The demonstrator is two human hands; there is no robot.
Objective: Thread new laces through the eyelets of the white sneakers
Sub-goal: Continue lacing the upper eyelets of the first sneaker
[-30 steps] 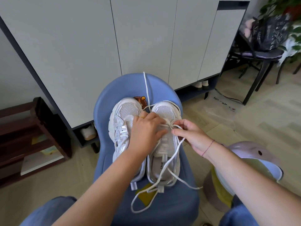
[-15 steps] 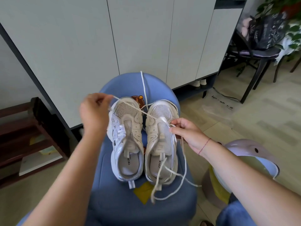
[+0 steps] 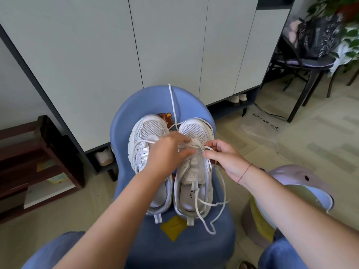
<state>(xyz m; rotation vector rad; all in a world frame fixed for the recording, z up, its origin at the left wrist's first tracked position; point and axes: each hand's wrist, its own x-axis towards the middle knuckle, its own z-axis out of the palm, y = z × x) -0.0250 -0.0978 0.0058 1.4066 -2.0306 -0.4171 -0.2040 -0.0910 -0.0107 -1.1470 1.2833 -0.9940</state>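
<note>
Two white sneakers stand side by side, toes away from me, on a small blue chair point(image 3: 219, 247). My left hand point(image 3: 168, 152) reaches over the left sneaker point(image 3: 144, 136) to the front eyelets of the right sneaker point(image 3: 196, 171), fingers pinching at the white lace point(image 3: 217, 203). At that shoe's right edge my right hand point(image 3: 223, 158) pinches the same lace. Loose lace trails over the heel onto the seat. Another lace end point(image 3: 172, 102) runs up the chair back.
A grey-white cabinet wall point(image 3: 155, 45) stands right behind the chair. At the left is a dark wooden rack point(image 3: 42, 158), at the right a lilac duck-shaped bin point(image 3: 297, 183), and at the far right a black chair with a bag point(image 3: 314, 55). My knees in jeans frame the chair.
My left hand, which had pulled the lace out up and to the left, has come back over the right sneaker's front eyelets. My right hand has stayed at the shoe's right side.
</note>
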